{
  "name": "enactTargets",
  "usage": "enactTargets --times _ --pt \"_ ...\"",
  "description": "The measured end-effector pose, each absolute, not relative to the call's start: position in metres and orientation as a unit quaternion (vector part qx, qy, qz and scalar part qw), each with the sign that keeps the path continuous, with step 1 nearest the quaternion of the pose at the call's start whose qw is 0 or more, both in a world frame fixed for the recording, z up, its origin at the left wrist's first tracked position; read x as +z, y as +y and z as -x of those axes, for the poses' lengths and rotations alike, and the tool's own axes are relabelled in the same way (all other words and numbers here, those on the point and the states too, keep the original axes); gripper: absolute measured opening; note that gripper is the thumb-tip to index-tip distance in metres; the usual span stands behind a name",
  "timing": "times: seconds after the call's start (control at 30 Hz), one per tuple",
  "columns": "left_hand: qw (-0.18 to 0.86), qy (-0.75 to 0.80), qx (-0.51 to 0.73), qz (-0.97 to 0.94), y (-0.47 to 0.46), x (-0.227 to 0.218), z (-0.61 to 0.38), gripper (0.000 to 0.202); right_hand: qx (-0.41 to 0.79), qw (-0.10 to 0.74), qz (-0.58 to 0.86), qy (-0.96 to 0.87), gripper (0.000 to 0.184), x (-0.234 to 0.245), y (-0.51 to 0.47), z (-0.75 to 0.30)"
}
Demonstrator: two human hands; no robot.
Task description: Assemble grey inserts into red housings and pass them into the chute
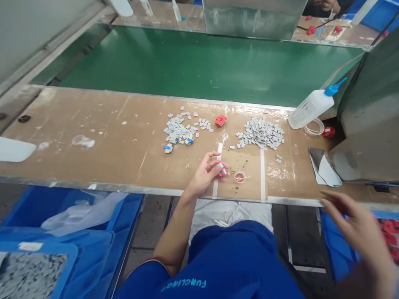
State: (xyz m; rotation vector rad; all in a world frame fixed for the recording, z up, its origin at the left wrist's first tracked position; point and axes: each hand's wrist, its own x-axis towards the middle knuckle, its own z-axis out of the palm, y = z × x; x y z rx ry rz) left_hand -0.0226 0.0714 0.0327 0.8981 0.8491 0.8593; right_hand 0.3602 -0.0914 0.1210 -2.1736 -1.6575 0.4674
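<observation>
Nearest the camera, the person's blue shirt [218, 265] filled the bottom of the view, with a white cloth [230, 216] beyond it. The left hand [204, 174] was closed around a small red piece [221, 169] with a bit of blue and white on it, and the fingers hid most of it, so its shape was hard to make out. The right hand [352, 224] was blurred and cut off by the frame, hanging over the bench's near edge; it looked open with the fingers spread, though the blur leaves some doubt. Below it, a blue bin [339, 245] held red pieces [389, 236], partly out of view.

On the tan workbench [93, 153], a small dish [239, 177] sat just beside the left hand. Farther on lay two heaps of small grey pieces [260, 133], with a lone red block [220, 120] between them. A white glue bottle [311, 109] with a blue nozzle lay to the right. Beyond ran a green belt [199, 62], and a co-worker's hand [326, 4] showed, cut off, at the top edge.
</observation>
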Motion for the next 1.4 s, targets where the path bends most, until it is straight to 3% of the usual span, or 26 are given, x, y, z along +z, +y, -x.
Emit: enactTargets --times 0.07,0.17,0.33,0.53,0.8,1.17,1.4 --pt "0.753 0.357 0.362 -0.417 0.067 0.030 0.026 0.063 0.278 0.243 0.695 -0.617 0.037 0.093 -0.065 -0.308" --pt "0.710 0.375 0.349 -0.484 0.064 0.030 0.037 0.051 0.351 0.318 0.610 -0.636 0.041 0.060 -0.027 -0.251" --pt "0.586 0.410 0.364 -0.597 0.054 0.027 0.053 0.052 0.319 0.368 0.574 -0.658 0.024 0.044 0.003 -0.217" --pt "0.659 0.370 0.361 -0.547 0.031 0.015 0.043 0.063 0.290 0.402 0.514 -0.700 0.016 0.047 0.009 -0.208" --pt "0.670 0.396 0.439 -0.449 0.025 0.005 0.030 0.049 0.192 0.491 0.525 -0.668 0.015 0.034 0.016 -0.198" --pt "0.635 0.412 0.447 -0.478 0.026 0.003 0.023 0.045 0.344 0.559 0.605 -0.451 0.037 0.018 -0.002 -0.199" --pt "0.602 0.416 0.441 -0.520 0.020 -0.002 0.022 0.033 0.328 0.581 0.573 -0.476 0.025 0.041 -0.008 -0.183"
